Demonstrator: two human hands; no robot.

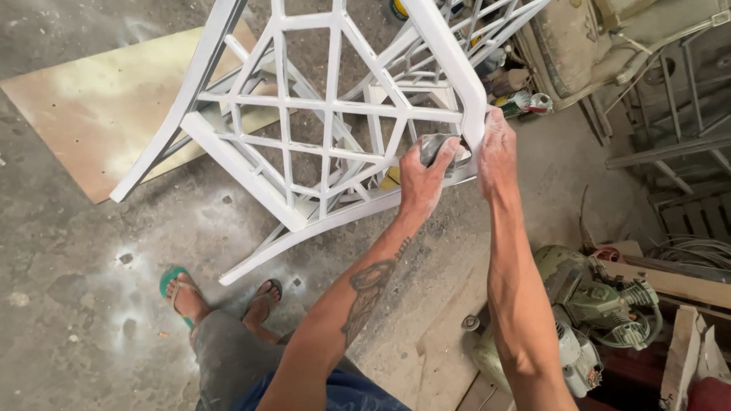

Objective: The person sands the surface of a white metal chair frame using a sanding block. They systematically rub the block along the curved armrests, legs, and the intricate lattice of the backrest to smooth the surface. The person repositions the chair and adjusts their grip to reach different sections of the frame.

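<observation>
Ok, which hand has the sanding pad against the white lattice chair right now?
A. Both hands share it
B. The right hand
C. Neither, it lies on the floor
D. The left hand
D. The left hand grips the grey sanding pad against the white lattice chair, while the right hand only steadies the chair's frame beside it.

Both arms out; left hand [423, 179] clenched, right hand [496, 152] gripping.
</observation>
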